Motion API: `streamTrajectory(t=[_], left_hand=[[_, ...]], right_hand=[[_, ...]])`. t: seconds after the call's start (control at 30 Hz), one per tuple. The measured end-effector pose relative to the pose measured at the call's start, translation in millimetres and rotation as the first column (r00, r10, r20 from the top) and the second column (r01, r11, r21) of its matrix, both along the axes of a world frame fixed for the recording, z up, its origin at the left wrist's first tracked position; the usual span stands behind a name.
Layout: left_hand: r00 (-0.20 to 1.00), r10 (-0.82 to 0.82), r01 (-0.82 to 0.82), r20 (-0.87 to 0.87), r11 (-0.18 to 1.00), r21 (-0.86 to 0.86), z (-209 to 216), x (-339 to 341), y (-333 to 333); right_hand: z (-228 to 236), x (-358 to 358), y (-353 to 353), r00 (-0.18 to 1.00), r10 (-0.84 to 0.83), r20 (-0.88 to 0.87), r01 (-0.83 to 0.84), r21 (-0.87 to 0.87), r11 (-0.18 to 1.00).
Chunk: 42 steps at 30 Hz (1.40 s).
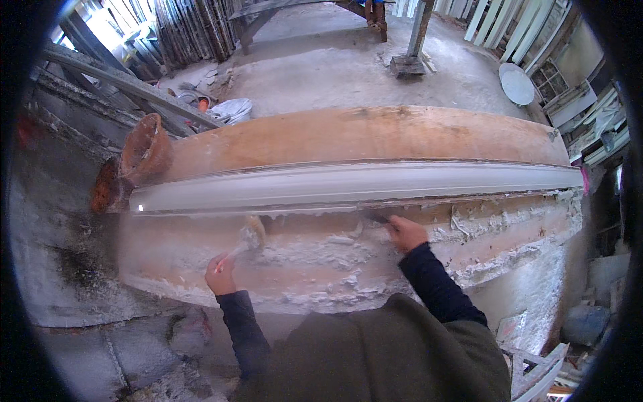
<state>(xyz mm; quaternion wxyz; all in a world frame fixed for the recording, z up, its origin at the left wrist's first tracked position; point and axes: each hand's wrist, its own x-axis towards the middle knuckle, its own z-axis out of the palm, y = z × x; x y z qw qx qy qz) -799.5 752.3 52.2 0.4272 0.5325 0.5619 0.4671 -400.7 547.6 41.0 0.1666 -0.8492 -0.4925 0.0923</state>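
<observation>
A long white moulding, seemingly plaster, lies across the wooden bench in front of me. My left hand is closed round the thin handle of a brush, its pale, clumped bristles pointing up near the moulding's near edge. Further right, my right hand grips a dark, flat-bladed scraper, its tip close to that same edge. White plaster scraps cover the near part of the bench in a rough layer. The exact contact of the blade with the moulding is too blurred to tell.
A brown, crusted bucket stands at the bench's left end. Beyond lies a dusty floor with a low bench and a wooden post. A round white disc and pale strips lean at the far right.
</observation>
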Motion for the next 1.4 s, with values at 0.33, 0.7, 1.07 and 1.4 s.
streamTrajectory(t=[0.33,0.7,1.07,1.4], left_hand=[[0.999,0.049,-0.049,0.011,0.999,-0.007,-9.3,-15.1,-5.8],[0.998,-0.045,0.039,-0.031,0.982,-0.183,-4.0,-25.6,5.0],[0.945,0.185,-0.169,0.27,0.982,-0.08,-32.6,-7.6,28.0],[0.804,0.572,-0.592,0.162,0.745,0.307,-35.8,-114.2,98.2]], right_hand=[[3.3,-35.6,39.8,0.995,0.063,-0.078,-0.061,0.024,0.998],[8.0,-36.3,16.8,0.995,-0.038,-0.093,0.04,0.015,0.999],[25.2,-55.4,51.4,0.996,0.044,-0.083,-0.049,-0.062,0.997],[3.3,-74.9,70.5,0.997,-0.044,-0.059,0.041,-0.055,0.998]])
